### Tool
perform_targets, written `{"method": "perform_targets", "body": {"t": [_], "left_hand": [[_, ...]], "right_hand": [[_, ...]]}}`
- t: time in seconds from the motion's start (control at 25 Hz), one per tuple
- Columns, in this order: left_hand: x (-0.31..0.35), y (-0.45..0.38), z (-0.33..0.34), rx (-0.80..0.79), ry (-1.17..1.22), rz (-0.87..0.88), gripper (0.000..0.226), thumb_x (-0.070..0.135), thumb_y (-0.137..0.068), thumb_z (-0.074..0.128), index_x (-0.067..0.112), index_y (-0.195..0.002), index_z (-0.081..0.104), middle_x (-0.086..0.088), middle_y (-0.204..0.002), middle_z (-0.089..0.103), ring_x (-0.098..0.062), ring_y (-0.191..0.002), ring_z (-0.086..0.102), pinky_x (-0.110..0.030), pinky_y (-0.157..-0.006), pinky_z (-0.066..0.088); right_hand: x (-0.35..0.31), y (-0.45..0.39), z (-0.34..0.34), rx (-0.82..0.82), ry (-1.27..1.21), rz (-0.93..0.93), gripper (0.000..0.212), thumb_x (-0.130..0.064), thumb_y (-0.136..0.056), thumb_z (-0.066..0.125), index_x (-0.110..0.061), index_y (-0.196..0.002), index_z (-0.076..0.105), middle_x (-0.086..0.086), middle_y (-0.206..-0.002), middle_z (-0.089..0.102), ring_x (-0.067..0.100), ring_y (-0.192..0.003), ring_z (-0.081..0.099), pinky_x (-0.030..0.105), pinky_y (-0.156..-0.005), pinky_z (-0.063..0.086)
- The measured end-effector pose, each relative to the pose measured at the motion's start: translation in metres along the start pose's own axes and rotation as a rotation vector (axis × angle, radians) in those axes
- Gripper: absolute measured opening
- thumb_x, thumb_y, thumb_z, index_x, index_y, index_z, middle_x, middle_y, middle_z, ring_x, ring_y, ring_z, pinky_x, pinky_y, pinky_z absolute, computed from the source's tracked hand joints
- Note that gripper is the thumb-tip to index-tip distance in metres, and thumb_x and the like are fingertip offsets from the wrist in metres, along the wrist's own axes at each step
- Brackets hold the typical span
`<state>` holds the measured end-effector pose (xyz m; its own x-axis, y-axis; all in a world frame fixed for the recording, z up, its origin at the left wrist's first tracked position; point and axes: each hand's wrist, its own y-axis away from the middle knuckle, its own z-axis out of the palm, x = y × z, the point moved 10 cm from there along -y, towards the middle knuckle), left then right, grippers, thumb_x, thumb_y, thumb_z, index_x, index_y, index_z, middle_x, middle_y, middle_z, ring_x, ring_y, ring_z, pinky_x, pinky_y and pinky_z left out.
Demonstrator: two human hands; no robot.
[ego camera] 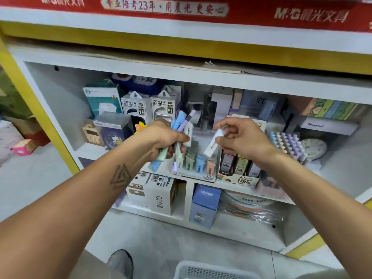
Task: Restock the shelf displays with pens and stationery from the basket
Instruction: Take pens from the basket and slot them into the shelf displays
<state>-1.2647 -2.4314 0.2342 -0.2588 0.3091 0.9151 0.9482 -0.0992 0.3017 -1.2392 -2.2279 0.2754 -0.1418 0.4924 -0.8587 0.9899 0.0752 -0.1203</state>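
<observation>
The left hand (163, 139) has its fingers clamped round a bunch of pens (181, 125) in blue, purple and green, held up in front of the middle shelf (201, 179). The right hand (239, 137) pinches 1 white eraser (213, 144) between thumb and fingers, just above a clear display box (198, 164) that already holds a row of small erasers in grey, blue and peach.

Judging by this, the restock is partway through — the clear box looks partly filled with room left, and the white eraser seems bound for it. The whole bunch in the left hand is not yet placed. To the right, a cardboard tray of lead refills (239, 168) and a rack of pastel pens (287, 143) look well stocked.

The basket (201, 271) sits on the floor at the bottom edge, only its white rim showing — what is left inside it cannot be seen, so how much stock remains is unclear.
</observation>
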Motion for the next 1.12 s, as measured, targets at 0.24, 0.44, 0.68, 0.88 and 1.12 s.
{"method": "perform_targets", "body": {"t": [0.24, 0.44, 0.68, 0.88, 1.12], "left_hand": [[-0.007, -0.011, 0.005, -0.019, 0.007, -0.021, 0.012, 0.005, -0.088, 0.069, -0.001, -0.087, 0.059, -0.016, -0.056, 0.065, -0.015, -0.029, 0.037, -0.019, -0.035, 0.031], [-0.008, -0.012, 0.005, -0.014, 0.002, -0.037, 0.011, 0.006, -0.087, 0.07, 0.0, -0.088, 0.06, -0.015, -0.058, 0.066, -0.014, -0.03, 0.039, -0.019, -0.037, 0.033], [-0.006, -0.014, 0.006, -0.02, 0.006, -0.036, 0.011, 0.006, -0.087, 0.07, 0.001, -0.084, 0.061, -0.014, -0.056, 0.066, -0.013, -0.03, 0.039, -0.018, -0.037, 0.034], [-0.004, -0.014, 0.003, -0.008, 0.01, -0.035, 0.012, 0.005, -0.087, 0.071, 0.0, -0.089, 0.061, -0.015, -0.057, 0.066, -0.014, -0.03, 0.042, -0.019, -0.037, 0.034], [-0.002, -0.013, 0.002, 0.004, 0.001, -0.033, 0.018, 0.006, -0.086, 0.072, -0.001, -0.098, 0.06, -0.016, -0.062, 0.066, -0.014, -0.029, 0.046, -0.019, -0.036, 0.035]], "right_hand": [[0.007, -0.015, -0.004, 0.044, 0.1, -0.047, 0.018, -0.004, -0.095, 0.065, -0.02, -0.095, 0.072, 0.01, -0.077, 0.071, 0.018, -0.07, 0.074, 0.039, -0.065, 0.063], [0.002, -0.024, -0.006, 0.087, 0.36, -0.181, 0.014, -0.015, -0.094, 0.067, -0.029, -0.095, 0.069, -0.007, -0.08, 0.07, 0.007, -0.072, 0.07, 0.036, -0.069, 0.062], [0.002, -0.03, 0.002, 0.087, 0.514, -0.245, 0.012, -0.019, -0.09, 0.072, -0.031, -0.094, 0.074, -0.021, -0.079, 0.064, -0.006, -0.08, 0.061, 0.022, -0.076, 0.052], [0.006, -0.033, -0.001, 0.052, 0.467, -0.203, 0.012, -0.02, -0.087, 0.077, -0.032, -0.085, 0.074, -0.015, -0.078, 0.069, -0.002, -0.071, 0.066, 0.02, -0.069, 0.056], [0.009, -0.034, 0.004, -0.038, 0.531, -0.224, 0.023, -0.011, -0.084, 0.079, -0.032, -0.081, 0.07, -0.008, -0.095, 0.073, 0.008, -0.087, 0.066, 0.036, -0.085, 0.058]]}}
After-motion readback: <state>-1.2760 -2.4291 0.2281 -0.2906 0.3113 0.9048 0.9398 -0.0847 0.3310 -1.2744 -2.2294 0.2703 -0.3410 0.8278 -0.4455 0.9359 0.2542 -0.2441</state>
